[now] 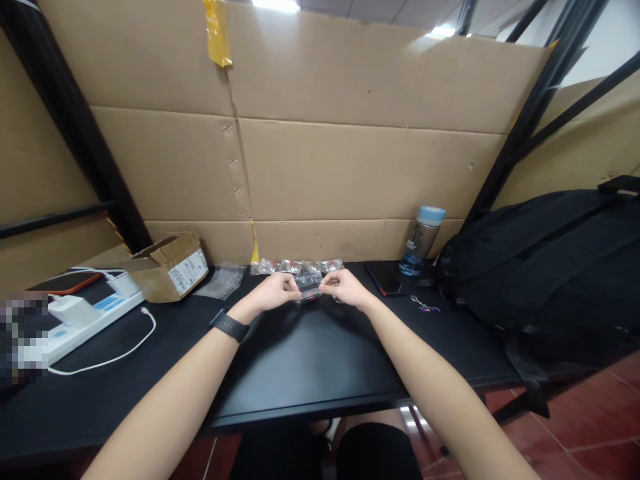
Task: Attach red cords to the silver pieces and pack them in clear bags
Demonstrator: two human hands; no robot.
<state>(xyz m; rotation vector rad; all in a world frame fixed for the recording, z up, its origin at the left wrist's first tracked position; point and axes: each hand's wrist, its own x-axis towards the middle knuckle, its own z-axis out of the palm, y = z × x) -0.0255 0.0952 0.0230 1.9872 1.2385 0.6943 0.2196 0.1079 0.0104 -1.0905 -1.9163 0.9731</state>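
Observation:
Between my two hands is a small clear plastic bag (309, 280), stretched out above the black table. My left hand (276, 291), with a dark watch on its wrist, pinches the bag's left side. On the right side, the fingers of my right hand (345, 288) are closed on the bag too. Something dark with a bit of red shows at its lower part, too small to make out. Just behind stands a row of several small clear packets (291, 267) with shiny contents and red spots, partly hidden by my hands.
An open cardboard box (173, 270) and flat clear plastic bags (221, 281) lie left of my hands. A white power strip (95, 320) with a white cable (120, 358) is farther left. To the right are a phone (384, 279), a water bottle (421, 243), a small keychain (425, 307) and a black backpack (550, 267).

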